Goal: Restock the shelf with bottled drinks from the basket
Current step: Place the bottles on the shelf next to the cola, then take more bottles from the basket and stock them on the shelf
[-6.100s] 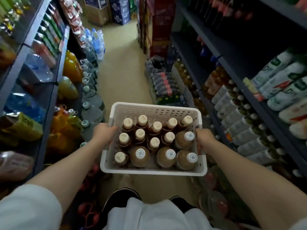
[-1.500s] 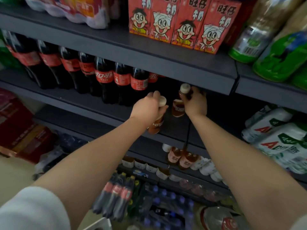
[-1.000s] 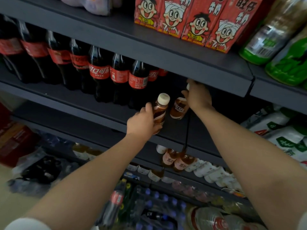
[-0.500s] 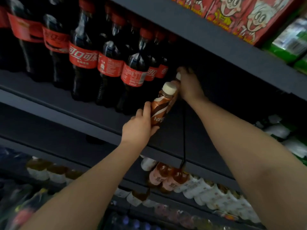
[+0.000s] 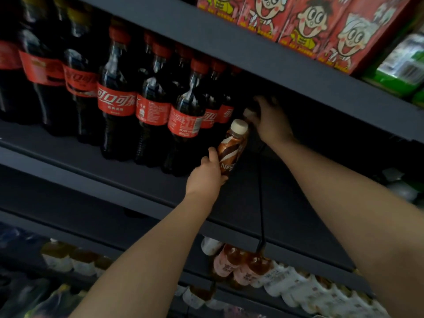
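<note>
Nearest the camera, two bare forearms reach up and forward toward a dark shelf point(image 5: 206, 180). The left hand point(image 5: 205, 177) is wrapped around the lower body of a brown coffee bottle point(image 5: 232, 149) with a cream cap, holding it tilted, cap leaning away to the right, just above the front part of the shelf board and just beside the rightmost of the cola bottles point(image 5: 183, 120). A thin black divider point(image 5: 260, 196) runs front to back along the shelf immediately right of that bottle. Further in, the right hand point(image 5: 270, 121) is deep in the shadow under the upper shelf, its fingers curled over a second bottle's pale cap point(image 5: 249, 112); the body of that bottle is hidden in the dark, so how firmly it is held is hard to judge. Above, red cartoon-face cartons point(image 5: 321, 31) stand on the upper shelf, and below, rows of smaller bottles point(image 5: 231, 262) fill the lower tier. The basket is out of view. The step in hand appears to be placement: one bottle going to the back of the gap, the other waiting at the front. The next move likely calls for standing the left bottle upright, sliding it in ahead of the back one, clear of the cola and the divider, then letting go.
</note>
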`<state>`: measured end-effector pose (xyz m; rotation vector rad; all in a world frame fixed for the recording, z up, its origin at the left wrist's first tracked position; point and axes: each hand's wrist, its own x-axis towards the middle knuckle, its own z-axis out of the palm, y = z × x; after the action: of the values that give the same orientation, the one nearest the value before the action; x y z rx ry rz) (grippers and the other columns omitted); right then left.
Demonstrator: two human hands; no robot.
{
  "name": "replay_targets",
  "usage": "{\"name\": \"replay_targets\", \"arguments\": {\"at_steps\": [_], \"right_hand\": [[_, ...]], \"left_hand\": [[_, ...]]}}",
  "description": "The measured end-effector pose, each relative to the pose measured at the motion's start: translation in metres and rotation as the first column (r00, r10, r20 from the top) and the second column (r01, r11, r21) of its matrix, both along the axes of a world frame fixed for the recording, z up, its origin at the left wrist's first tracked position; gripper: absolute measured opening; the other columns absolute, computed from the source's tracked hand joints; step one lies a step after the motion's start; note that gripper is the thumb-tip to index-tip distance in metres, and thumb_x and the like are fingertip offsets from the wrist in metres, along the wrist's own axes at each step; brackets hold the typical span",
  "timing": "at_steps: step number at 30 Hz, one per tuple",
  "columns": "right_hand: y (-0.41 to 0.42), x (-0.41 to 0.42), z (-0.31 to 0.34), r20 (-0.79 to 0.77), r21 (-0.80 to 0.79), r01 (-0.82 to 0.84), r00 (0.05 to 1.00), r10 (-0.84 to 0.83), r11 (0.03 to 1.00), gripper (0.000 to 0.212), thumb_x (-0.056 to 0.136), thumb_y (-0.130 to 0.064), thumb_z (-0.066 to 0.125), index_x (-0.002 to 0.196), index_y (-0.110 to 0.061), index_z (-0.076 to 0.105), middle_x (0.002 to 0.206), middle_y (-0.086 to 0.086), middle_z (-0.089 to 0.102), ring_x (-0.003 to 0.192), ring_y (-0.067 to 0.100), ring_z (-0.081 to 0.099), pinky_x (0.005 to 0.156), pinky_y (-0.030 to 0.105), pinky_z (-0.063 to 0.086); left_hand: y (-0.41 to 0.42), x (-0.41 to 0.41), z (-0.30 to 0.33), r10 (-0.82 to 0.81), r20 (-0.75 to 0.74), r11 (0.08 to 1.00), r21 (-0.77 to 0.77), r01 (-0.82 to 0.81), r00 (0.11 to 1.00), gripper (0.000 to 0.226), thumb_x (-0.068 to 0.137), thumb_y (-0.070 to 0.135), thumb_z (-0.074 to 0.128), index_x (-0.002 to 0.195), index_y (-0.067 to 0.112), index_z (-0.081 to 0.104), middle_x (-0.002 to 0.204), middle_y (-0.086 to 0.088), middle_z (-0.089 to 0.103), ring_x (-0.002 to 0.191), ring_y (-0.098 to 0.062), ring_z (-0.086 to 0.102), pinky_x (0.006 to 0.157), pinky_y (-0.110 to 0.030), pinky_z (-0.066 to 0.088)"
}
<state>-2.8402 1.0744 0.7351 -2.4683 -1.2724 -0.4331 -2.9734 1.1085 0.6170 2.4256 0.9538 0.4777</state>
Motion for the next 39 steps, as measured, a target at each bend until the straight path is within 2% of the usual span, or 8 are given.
{"name": "replay_targets", "arguments": {"at_steps": [7, 10, 14, 17, 20, 25, 30, 39], "right_hand": [[-0.021, -0.010, 0.003, 0.169, -0.109, 0.053, 0.985, -0.034, 0.993, 0.027, 0.095, -0.013, 0.041, 0.120, -0.009, 0.049, 0.126, 0.018, 0.052, 0.112, 0.035, 0.054, 0.083, 0.039, 0.047], [-0.033, -0.036, 0.004, 0.177, -0.104, 0.068, 0.983, -0.048, 0.992, 0.030, 0.095, -0.021, 0.042, 0.122, -0.009, 0.048, 0.125, 0.018, 0.053, 0.107, 0.036, 0.057, 0.077, 0.039, 0.049], [-0.056, -0.092, -0.011, 0.083, -0.106, 0.035, 0.996, -0.026, 0.994, 0.035, 0.094, -0.025, 0.042, 0.125, -0.010, 0.046, 0.124, 0.016, 0.053, 0.100, 0.037, 0.059, 0.070, 0.040, 0.050], [-0.068, -0.154, -0.038, -0.079, -0.170, -0.041, 0.997, 0.028, 0.985, 0.027, 0.093, -0.024, 0.043, 0.115, -0.011, 0.051, 0.114, 0.014, 0.060, 0.095, 0.035, 0.061, 0.070, 0.038, 0.049], [-0.074, -0.229, -0.077, -0.219, -0.278, -0.140, 0.972, 0.079, 0.950, 0.024, 0.096, -0.026, 0.041, 0.114, -0.013, 0.051, 0.114, 0.010, 0.059, 0.096, 0.031, 0.061, 0.068, 0.034, 0.044], [-0.084, -0.349, -0.163, -0.378, -0.480, -0.359, 0.908, 0.181, 0.800, 0.024, 0.095, -0.025, 0.040, 0.112, -0.012, 0.051, 0.115, 0.010, 0.061, 0.099, 0.033, 0.061, 0.072, 0.038, 0.049], [-0.082, -0.441, -0.270, -0.477, -0.631, -0.511, 0.849, 0.228, 0.584, 0.025, 0.094, -0.023, 0.041, 0.113, -0.010, 0.051, 0.121, 0.012, 0.059, 0.109, 0.034, 0.058, 0.082, 0.041, 0.049], [-0.093, -0.530, -0.526, -0.581, -0.734, -0.635, 0.771, 0.261, 0.242, 0.027, 0.092, -0.014, 0.039, 0.116, -0.011, 0.052, 0.126, 0.012, 0.056, 0.115, 0.032, 0.056, 0.088, 0.039, 0.047]], "left_hand": [[-0.001, 0.018, 0.003, 0.012, 0.000, 0.996, -0.085, -0.012, 1.000, 0.077, 0.088, 0.033, 0.059, 0.144, 0.008, 0.012, 0.135, -0.018, 0.043, 0.105, -0.034, 0.060, 0.074, -0.039, 0.052], [-0.008, -0.008, 0.002, -0.013, -0.053, 0.998, 0.056, 0.016, 0.998, 0.054, 0.092, 0.037, 0.051, 0.133, 0.008, 0.032, 0.127, -0.014, 0.048, 0.105, -0.031, 0.057, 0.064, -0.036, 0.046], [-0.016, -0.095, 0.000, -0.135, -0.134, 0.962, 0.218, 0.162, 0.982, 0.029, 0.095, 0.025, 0.040, 0.121, 0.010, 0.046, 0.118, -0.009, 0.056, 0.103, -0.029, 0.056, 0.065, -0.035, 0.047], [-0.023, -0.174, -0.010, -0.221, -0.258, 0.956, 0.132, 0.261, 0.941, 0.030, 0.095, 0.023, 0.038, 0.123, 0.013, 0.045, 0.117, -0.008, 0.058, 0.100, -0.028, 0.057, 0.065, -0.034, 0.044], [-0.033, -0.253, -0.031, -0.183, -0.368, 0.980, 0.008, 0.200, 0.912, 0.038, 0.094, 0.023, 0.040, 0.131, 0.015, 0.039, 0.124, -0.008, 0.055, 0.103, -0.031, 0.058, 0.066, -0.033, 0.043], [-0.051, -0.390, -0.097, -0.062, -0.464, 0.973, -0.227, -0.051, 0.884, 0.033, 0.089, 0.023, 0.046, 0.120, 0.011, 0.046, 0.125, -0.015, 0.056, 0.110, -0.036, 0.057, 0.080, -0.042, 0.049], [-0.079, -0.518, -0.197, 0.059, -0.609, 0.858, -0.375, -0.352, 0.791, 0.039, 0.090, 0.021, 0.045, 0.128, 0.013, 0.043, 0.129, -0.012, 0.054, 0.114, -0.033, 0.056, 0.089, -0.039, 0.049], [-0.127, -0.603, -0.416, 0.115, -0.723, 0.652, -0.463, -0.601, 0.682, 0.037, 0.093, 0.024, 0.042, 0.129, 0.015, 0.040, 0.133, -0.013, 0.052, 0.114, -0.033, 0.056, 0.084, -0.039, 0.048]]}}
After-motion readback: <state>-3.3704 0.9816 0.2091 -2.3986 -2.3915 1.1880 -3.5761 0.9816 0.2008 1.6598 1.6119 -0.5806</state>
